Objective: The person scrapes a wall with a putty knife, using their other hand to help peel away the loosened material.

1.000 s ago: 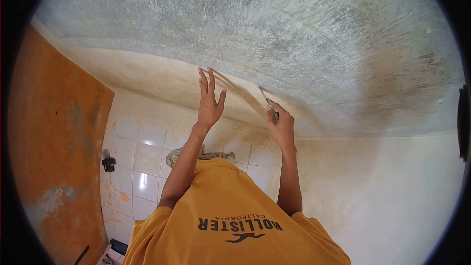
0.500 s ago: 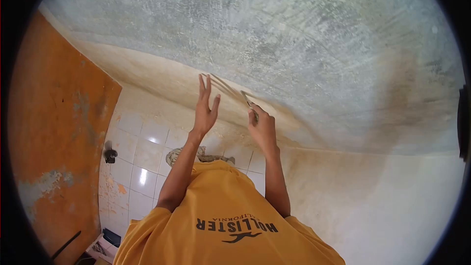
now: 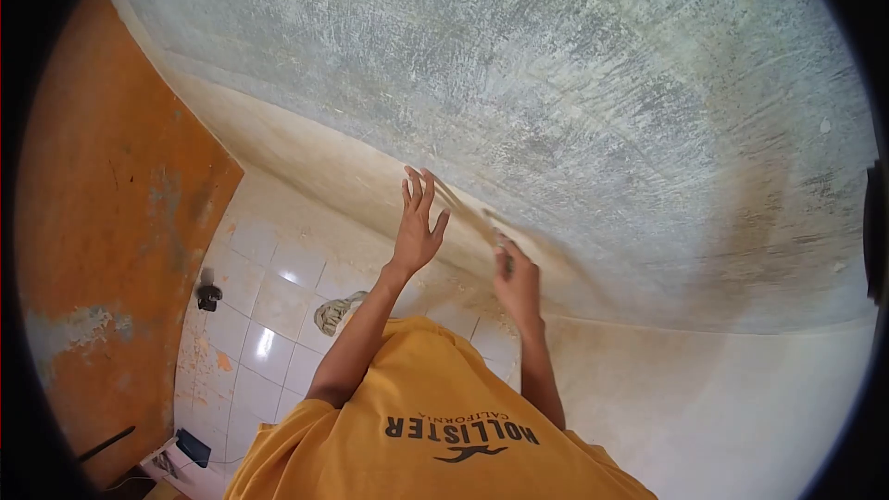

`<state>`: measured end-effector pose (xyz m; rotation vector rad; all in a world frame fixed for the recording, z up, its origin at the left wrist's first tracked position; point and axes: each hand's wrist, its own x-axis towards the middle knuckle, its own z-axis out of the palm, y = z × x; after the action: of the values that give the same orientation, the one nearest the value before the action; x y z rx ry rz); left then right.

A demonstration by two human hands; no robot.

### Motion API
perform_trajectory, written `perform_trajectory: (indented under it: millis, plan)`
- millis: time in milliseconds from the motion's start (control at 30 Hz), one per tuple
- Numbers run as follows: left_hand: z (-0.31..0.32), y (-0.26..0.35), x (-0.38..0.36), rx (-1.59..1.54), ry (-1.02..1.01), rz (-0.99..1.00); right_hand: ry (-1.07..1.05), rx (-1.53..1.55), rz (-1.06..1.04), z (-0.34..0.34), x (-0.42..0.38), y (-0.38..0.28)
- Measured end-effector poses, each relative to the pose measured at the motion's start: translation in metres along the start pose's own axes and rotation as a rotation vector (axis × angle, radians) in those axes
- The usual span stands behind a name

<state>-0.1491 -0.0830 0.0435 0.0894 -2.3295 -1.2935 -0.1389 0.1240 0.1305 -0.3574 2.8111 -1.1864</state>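
My left hand [image 3: 419, 233] is raised with its fingers spread, the fingertips right at the lower border of the patchy grey-green wall [image 3: 556, 83]. My right hand [image 3: 517, 285] is closed round a scraper [image 3: 494, 225], which is smeared by motion. The scraper's blade points up at the cream band [image 3: 319, 143] below the grey-green part. Much of its handle is hidden inside my fingers. Shadows of hands and tool fall along the wall beside them.
An orange wall [image 3: 120, 213] with peeling patches stands at the left. Below, a white tiled floor [image 3: 287, 315] carries orange flakes, a small black object [image 3: 209, 296] and a crumpled cloth [image 3: 337, 313]. A dark flat object [image 3: 193, 446] lies at the lower left.
Both hands appear lower and further right in the view, which has itself shifted. The scraper is more blurred now; my right hand still grips it and my left fingers stay spread.
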Motion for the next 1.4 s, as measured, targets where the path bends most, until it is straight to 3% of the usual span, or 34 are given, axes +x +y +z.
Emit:
perform_trajectory:
  millis: [67,100,200,333,467,600,700,800,900,1000,1133,1233,1333,1367,1400]
  plan:
    - [0.002,-0.005,-0.001,-0.007,0.023,0.013,-0.065,-0.139,0.037,0.021,0.008,-0.002]
    - [0.0,-0.01,-0.001,0.068,-0.009,0.047,-0.006,-0.082,-0.04,0.021,0.001,0.002]
    - [-0.008,-0.003,0.001,0.086,-0.057,0.026,0.096,0.007,-0.002,-0.018,-0.021,-0.015]
    - [-0.009,0.0,0.0,0.021,-0.038,0.004,0.017,-0.015,0.113,0.0,-0.014,-0.008]
    - [-0.007,0.008,0.001,-0.015,-0.004,-0.019,0.235,-0.034,-0.065,0.0,-0.029,0.004]
    - [0.001,0.011,-0.001,-0.111,0.038,-0.068,0.094,0.1,0.194,-0.028,-0.029,-0.018]
    - [0.005,0.01,-0.004,-0.038,0.037,-0.049,0.017,0.019,0.265,-0.032,-0.033,-0.021]
    - [0.0,0.015,-0.009,-0.079,-0.013,-0.081,0.031,0.053,0.083,-0.028,-0.039,-0.004]
    - [0.001,0.009,-0.009,-0.147,-0.008,-0.037,-0.004,0.029,0.116,-0.004,-0.011,0.014]
    - [-0.013,0.016,-0.009,-0.113,-0.022,-0.091,-0.006,0.029,0.205,-0.011,-0.016,-0.011]
    - [-0.036,-0.006,0.0,-0.076,0.078,-0.034,0.13,0.025,0.041,0.002,-0.026,0.012]
    - [-0.038,0.002,0.005,-0.14,0.041,-0.067,-0.065,-0.036,0.357,-0.012,-0.011,-0.031]
    - [-0.036,0.008,-0.003,-0.156,-0.016,-0.068,0.132,0.038,0.017,-0.01,-0.025,0.006]
    - [-0.034,0.01,-0.003,-0.15,-0.027,-0.064,0.072,0.071,0.158,-0.021,-0.03,-0.001]
    - [-0.032,0.01,-0.002,-0.14,-0.028,-0.058,0.071,0.045,0.103,-0.017,-0.024,0.002]
